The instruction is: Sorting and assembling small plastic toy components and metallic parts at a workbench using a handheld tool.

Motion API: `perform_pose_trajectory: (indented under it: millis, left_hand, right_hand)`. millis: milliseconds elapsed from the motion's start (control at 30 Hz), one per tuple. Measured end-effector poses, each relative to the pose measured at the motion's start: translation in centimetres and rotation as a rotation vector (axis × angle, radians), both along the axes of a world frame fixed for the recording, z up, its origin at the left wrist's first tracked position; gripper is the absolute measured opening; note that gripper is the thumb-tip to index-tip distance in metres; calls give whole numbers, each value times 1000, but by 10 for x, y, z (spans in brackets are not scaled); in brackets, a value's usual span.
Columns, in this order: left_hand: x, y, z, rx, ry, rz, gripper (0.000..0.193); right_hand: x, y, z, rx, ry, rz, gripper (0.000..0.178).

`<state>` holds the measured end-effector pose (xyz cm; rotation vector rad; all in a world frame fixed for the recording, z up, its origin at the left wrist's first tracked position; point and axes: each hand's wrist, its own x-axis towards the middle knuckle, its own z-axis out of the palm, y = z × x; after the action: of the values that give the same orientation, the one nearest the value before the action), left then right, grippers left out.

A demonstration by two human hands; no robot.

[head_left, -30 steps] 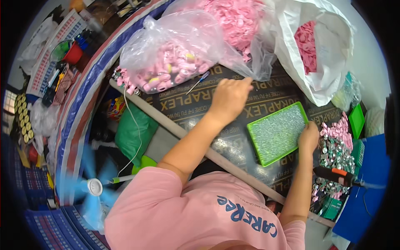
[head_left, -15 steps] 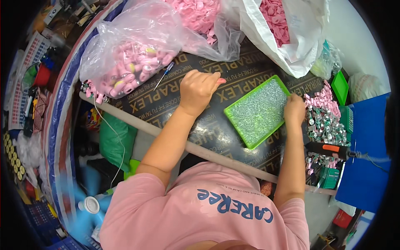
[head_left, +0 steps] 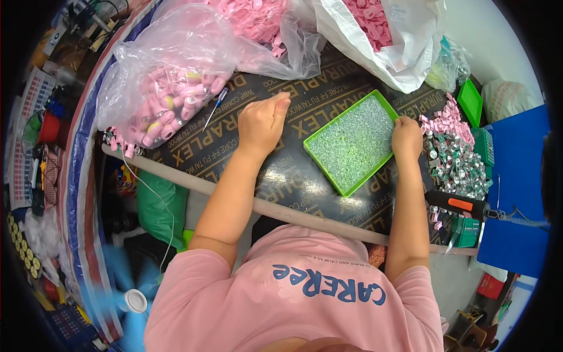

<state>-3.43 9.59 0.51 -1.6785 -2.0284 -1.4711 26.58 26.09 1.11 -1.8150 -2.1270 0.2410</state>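
Note:
My right hand [head_left: 406,139] grips the right rim of a shallow green tray [head_left: 324,167]. Many small silvery metal pieces [head_left: 355,144] fill the tray. To its left, my left hand [head_left: 261,126] hovers over the dark board with its fingers curled closed. Whatever that hand may hold is hidden by the fingers. A small screwdriver [head_left: 217,107] with a blue handle lies left of it, beside a clear plastic bag [head_left: 176,44] of pink parts [head_left: 167,111].
Pink pieces [head_left: 451,123] and a heap of metal-and-green parts [head_left: 460,164] lie at the right, near a black-and-orange tool [head_left: 457,202] on a coiled cord. A white sack [head_left: 410,56] of pink parts stands behind. A blue fan [head_left: 135,300] is at lower left.
The whole view has shifted slightly. My left hand has turned, and the pinkish tip that showed at its fingers is out of sight. My right hand stays on the tray rim.

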Motion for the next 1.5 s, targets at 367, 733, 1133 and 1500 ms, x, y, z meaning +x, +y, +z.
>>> perform_pose_trajectory:
  millis: [367, 733, 1133, 1500]
  left_hand:
    - [-7, 2, -12, -48, -778, -200, 54]
    - [-19, 3, -17, -125, -957, -239, 67]
    - [-23, 3, -16, -67, -1041, -261, 66]
    - [-33, 3, -17, -4, -1202, -302, 63]
  right_hand:
    - [-8, -25, 15, -66, 71, 33, 23]
    - [14, -5, 2, 11, -4, -52, 24]
    - [-2, -16, -9, -41, 67, 186, 23]
    - [10, -8, -14, -6, 176, 32, 24]
